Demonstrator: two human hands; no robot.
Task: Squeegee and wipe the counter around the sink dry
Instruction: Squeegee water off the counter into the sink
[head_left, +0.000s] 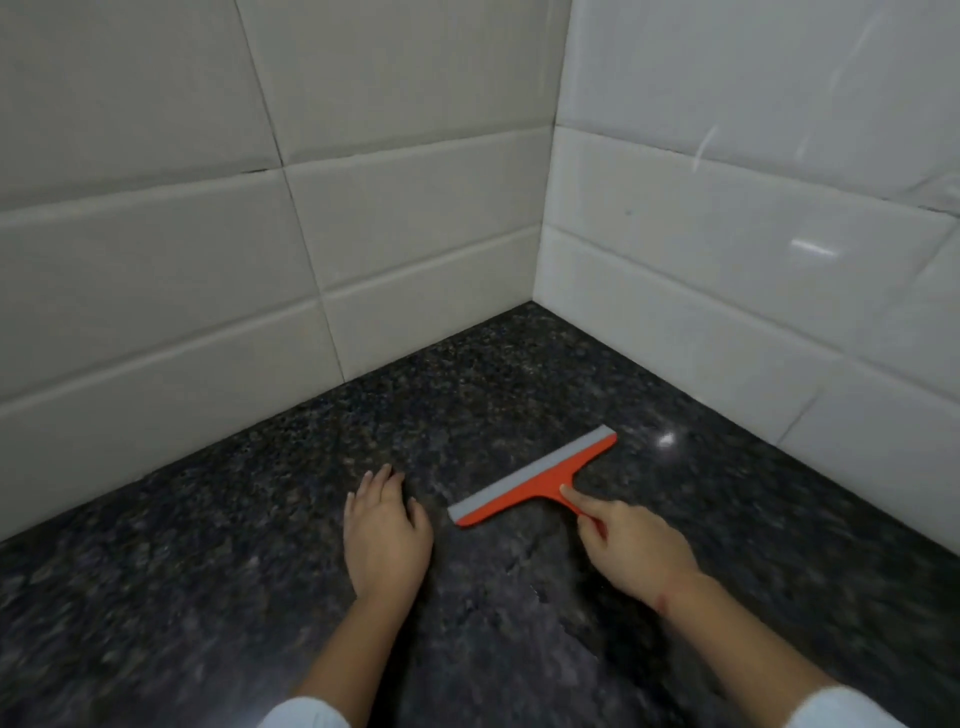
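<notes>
Counter (260, 597): we see a dark speckled stone top that runs into a corner where two walls meet.
Squeegee (535, 480): it lies on the counter near the right-hand wall, a little out from the corner. Its grey blade faces the back wall and its orange bar and handle point toward us.
Right hand (631, 545): we see it closed around the squeegee's handle, grasping it, with the forefinger stretched along the stem toward the bar. The handle is mostly hidden under the hand.
Left hand (384, 535): it lies palm down on the counter, fingers relaxed and holding nothing, just beside the blade's left end but apart from it.
Tiled walls (156, 249): pale rectangular tiles stand on both sides of the corner; the right-hand ones are glossier and catch light.
Sleeves (304, 714): we see light cuffs at the bottom edge on both forearms.
Sharpness: the outer parts of the view are blurred.
</notes>
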